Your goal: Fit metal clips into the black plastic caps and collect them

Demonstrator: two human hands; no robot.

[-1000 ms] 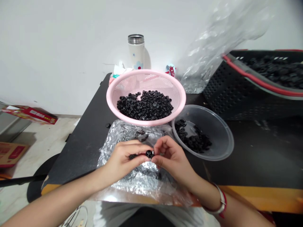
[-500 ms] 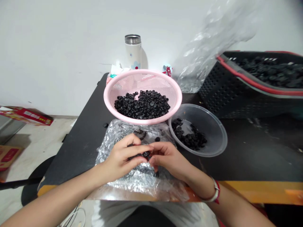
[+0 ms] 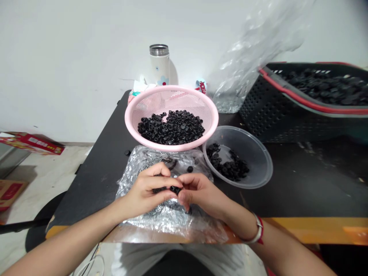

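Note:
Between the fingertips of both hands sits a small black plastic part (image 3: pixel 175 189). My left hand (image 3: pixel 149 188) pinches it from the left with thumb and fingers. From the right, the fingers of my right hand (image 3: pixel 198 191) close against the same part, hiding some of it. Under both hands lies a crumpled clear plastic bag (image 3: pixel 135 168) with thin metal pieces in it or on it, too small to name. A loose black cap (image 3: pixel 190 169) rests on the bag just beyond the hands.
A pink colander (image 3: pixel 129 126) of small black parts stands behind the bag. Right of it, a clear plastic bowl (image 3: pixel 263 168) holds flat black pieces. A large black basket (image 3: pixel 258 103) of black parts fills the right back, beside clear plastic film (image 3: pixel 244 57). A flask (image 3: pixel 160 65) stands behind.
Both hands stay together over the bag with the small black part, which has turned slightly between the fingertips. The whole view has shifted a little.

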